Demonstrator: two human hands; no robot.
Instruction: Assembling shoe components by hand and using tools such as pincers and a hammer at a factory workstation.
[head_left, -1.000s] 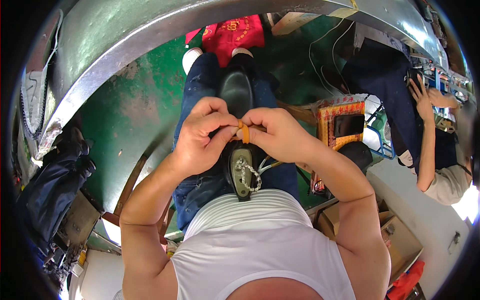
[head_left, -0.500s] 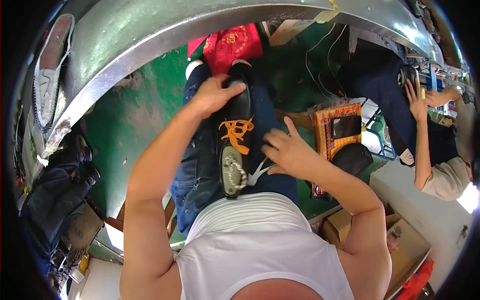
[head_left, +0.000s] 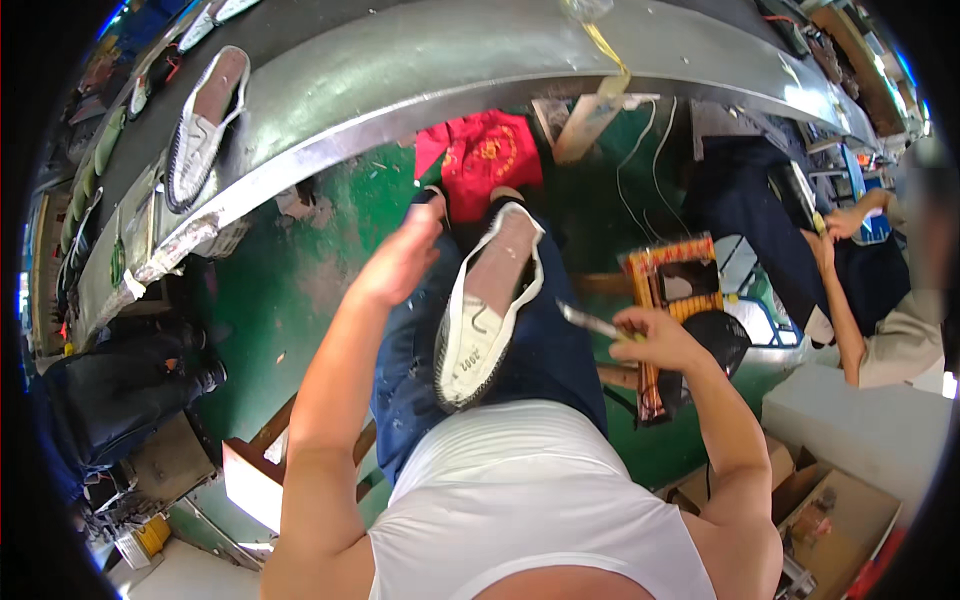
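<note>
A shoe lies on my thighs with its underside up. Its pale bottom has a brownish patch toward the far end and dark stitching round the near edge. My left hand is off the shoe's far left side, blurred, its fingers stretched out with nothing seen in them. My right hand is raised to the right of the shoe, fingers closed round a slim metal tool whose blade-like end points toward the shoe. The exact kind of tool does not show. Neither hand touches the shoe.
A metal bench curves across the far side, with another unsoled shoe on its left. A red cloth lies beyond my feet. On the right are an orange box, a cardboard box and a person at work.
The shoe, black upper and orange lace showing before, is now turned underside up. My left hand has come off it. My right hand has moved right and up with the tool.
</note>
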